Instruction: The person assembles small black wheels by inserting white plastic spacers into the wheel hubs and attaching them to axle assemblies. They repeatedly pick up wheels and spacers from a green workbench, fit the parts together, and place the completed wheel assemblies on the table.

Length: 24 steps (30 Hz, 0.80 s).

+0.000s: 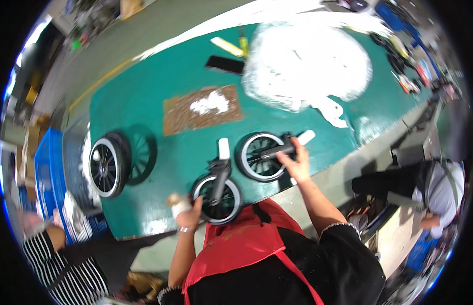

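Two small black spoked wheels with grey-edged tyres lie on the green table, each with a black fork and a white end piece. My right hand grips the fork of the right wheel, thumb on one side and fingers on the other. Beside the left wheel, close to its tyre, is my left hand. Its thumb and fingers are apart, and a white wrap covers a finger; motion blurs the fingertips. Whether the thumb touches the tyre is hard to tell.
Two more wheels stand together at the table's left. A brown board bears white bits. Behind are a black phone-like slab, yellow tools and a large clear plastic bag of white parts. Blue crates and people flank the table.
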Motion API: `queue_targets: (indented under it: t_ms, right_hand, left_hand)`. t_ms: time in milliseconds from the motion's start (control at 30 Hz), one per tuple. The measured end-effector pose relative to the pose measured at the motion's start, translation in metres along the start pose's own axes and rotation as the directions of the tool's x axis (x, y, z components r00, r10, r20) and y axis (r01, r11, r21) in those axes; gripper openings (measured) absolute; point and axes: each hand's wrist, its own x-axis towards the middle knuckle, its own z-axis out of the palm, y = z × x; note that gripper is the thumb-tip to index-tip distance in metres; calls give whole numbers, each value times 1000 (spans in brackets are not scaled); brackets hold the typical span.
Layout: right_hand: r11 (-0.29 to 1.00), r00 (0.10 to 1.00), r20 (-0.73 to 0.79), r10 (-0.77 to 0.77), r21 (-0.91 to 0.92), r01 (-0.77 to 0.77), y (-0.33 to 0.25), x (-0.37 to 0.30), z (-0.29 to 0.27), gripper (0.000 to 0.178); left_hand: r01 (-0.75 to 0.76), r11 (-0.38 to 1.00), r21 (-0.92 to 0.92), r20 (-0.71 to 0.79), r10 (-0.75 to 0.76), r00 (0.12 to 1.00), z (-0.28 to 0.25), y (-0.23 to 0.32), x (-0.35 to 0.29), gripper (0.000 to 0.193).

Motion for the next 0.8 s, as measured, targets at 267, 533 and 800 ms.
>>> queue_targets:
  t_ms: [267, 533, 800]
  right_hand:
    - [989, 967, 239, 88, 97, -114, -69, -73, 29, 74]
    - [897, 885, 460, -77, 418, -139, -164, -164, 181, 90]
    - [971, 975, 200, 92, 200, -133, -58, -232, 42, 50]
  left_hand:
    - [594, 736, 325, -119, -592, 797, -43, -176, -12, 53]
    - [402, 785, 472, -331, -265, 906, -93, -242, 6, 45]
    - [74, 820, 568, -364, 170, 916, -93, -141, 10, 42]
